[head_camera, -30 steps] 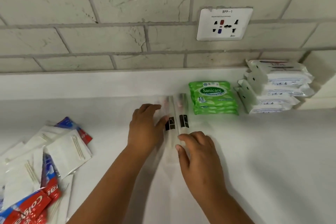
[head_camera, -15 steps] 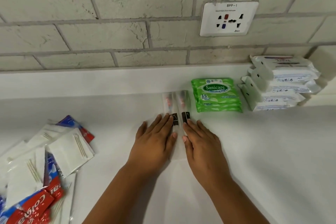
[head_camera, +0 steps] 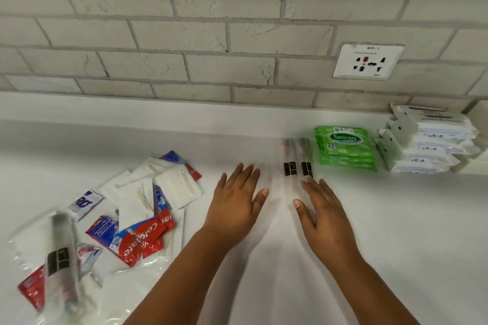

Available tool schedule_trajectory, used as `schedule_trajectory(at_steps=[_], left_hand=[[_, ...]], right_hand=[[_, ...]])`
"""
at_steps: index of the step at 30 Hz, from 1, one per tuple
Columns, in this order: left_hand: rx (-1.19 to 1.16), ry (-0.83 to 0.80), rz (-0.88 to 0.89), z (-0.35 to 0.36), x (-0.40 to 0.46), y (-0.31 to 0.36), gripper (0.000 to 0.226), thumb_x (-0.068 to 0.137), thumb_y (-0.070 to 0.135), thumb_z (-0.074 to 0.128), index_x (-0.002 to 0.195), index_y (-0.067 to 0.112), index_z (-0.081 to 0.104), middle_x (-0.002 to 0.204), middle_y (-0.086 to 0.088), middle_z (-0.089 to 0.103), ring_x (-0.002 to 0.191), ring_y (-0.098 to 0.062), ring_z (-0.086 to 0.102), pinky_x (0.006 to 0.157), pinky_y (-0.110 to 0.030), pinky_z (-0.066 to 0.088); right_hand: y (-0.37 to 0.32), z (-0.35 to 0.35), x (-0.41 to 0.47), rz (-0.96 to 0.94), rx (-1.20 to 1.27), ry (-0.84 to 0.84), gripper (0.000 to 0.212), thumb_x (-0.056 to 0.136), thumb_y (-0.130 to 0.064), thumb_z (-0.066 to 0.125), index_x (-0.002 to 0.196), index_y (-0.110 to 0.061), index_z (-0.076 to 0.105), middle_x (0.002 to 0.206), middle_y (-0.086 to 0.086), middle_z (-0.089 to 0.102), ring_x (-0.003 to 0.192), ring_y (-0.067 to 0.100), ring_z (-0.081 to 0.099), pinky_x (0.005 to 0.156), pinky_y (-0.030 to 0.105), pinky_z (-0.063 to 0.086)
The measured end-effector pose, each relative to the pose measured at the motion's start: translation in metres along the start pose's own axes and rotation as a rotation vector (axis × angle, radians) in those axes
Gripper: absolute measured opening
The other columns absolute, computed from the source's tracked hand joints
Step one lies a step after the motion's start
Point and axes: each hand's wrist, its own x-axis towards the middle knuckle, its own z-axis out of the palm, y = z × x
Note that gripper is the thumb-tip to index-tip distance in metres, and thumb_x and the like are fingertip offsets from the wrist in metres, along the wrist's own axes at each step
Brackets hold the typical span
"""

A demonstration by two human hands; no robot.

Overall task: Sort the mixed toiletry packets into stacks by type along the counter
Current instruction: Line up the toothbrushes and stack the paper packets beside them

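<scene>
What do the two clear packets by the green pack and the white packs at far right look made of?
The two clear packets look like thin glossy transparent plastic film: the counter shows through them around dark labels. The white packs seem to be soft matte-to-satin plastic wrap with crimped end seals, though coated paper can't be ruled out.

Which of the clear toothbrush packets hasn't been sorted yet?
The clear toothbrush packet lying on the mixed pile at far left. The other two lie side by side next to the green Sanicare wipes, just beyond both hands.
</scene>
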Motion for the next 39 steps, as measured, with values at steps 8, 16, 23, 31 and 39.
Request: schedule_trajectory(at_steps=[8,16,23,31,39], left_hand=[[0.032,0.027,-0.235,-0.061,-0.099,-0.050,0.065,0.092,0.064,0.015,0.151,0.036,0.014,0.161,0.011,0.007,0.149,-0.013,0.000,0.119,-0.038,0.002],[-0.028,0.247,-0.388,-0.105,-0.189,-0.137,0.057,0.094,0.058,0.034,0.144,0.030,0.037,0.149,0.007,0.039,0.137,-0.013,0.033,0.110,-0.032,0.031],[-0.198,0.357,-0.592,-0.122,-0.218,-0.199,0.055,0.093,0.039,0.053,0.141,0.018,0.038,0.132,-0.004,0.051,0.118,-0.021,0.050,0.094,-0.030,0.041],[-0.409,0.246,-0.697,-0.119,-0.211,-0.228,0.058,0.091,0.034,0.060,0.138,0.012,0.036,0.124,-0.009,0.056,0.111,-0.024,0.058,0.082,-0.028,0.044],[-0.606,0.238,-0.766,-0.120,-0.203,-0.240,0.054,0.089,0.023,0.065,0.136,0.011,0.041,0.083,0.006,0.058,0.084,-0.014,0.055,0.073,-0.024,0.038]], right_hand=[[-0.111,0.022,-0.051,-0.110,0.086,-0.170,0.056,0.093,-0.048,0.043,0.145,-0.032,0.033,0.156,-0.013,0.023,0.145,0.005,0.014,0.112,0.019,0.013],[-0.231,0.076,-0.092,-0.238,0.126,-0.329,0.057,0.091,-0.054,0.046,0.143,-0.036,0.031,0.150,-0.016,0.031,0.136,0.001,0.028,0.101,0.011,0.024],[-0.298,0.130,-0.114,-0.286,0.043,-0.394,0.050,0.094,-0.050,0.046,0.139,-0.028,0.043,0.141,-0.007,0.045,0.132,0.011,0.036,0.106,0.025,0.036],[-0.323,0.169,-0.111,-0.169,-0.102,-0.366,0.048,0.095,-0.048,0.046,0.132,-0.017,0.052,0.131,0.004,0.052,0.123,0.018,0.044,0.100,0.027,0.040],[-0.324,0.177,-0.110,-0.155,-0.071,-0.369,0.043,0.091,-0.047,0.054,0.124,-0.019,0.058,0.114,0.004,0.062,0.110,0.018,0.052,0.093,0.029,0.047]])
